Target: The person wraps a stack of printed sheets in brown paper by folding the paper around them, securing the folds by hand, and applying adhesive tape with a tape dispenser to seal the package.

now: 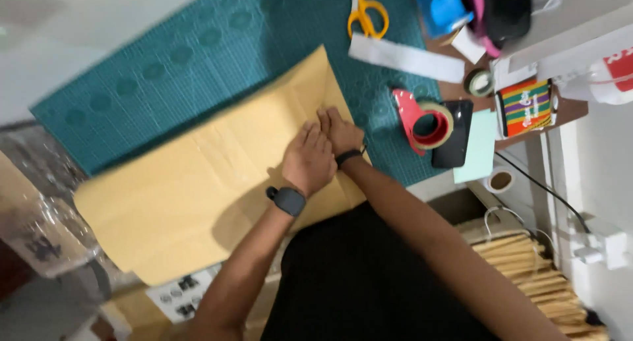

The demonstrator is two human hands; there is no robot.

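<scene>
Torso: black garment, nearest the lens, at bottom centre.
Paper: large tan sheet, spread over the teal cutting mat.
Left hand: flat, fingers together, pressing the sheet; dark watch on wrist.
Right hand: flat, fingers together, pressing the sheet, touching the left; black band on wrist.
Scissors: yellow-handled, at mat's top edge.
Tape dispenser: red, right of hands, beside a black phone.
</scene>
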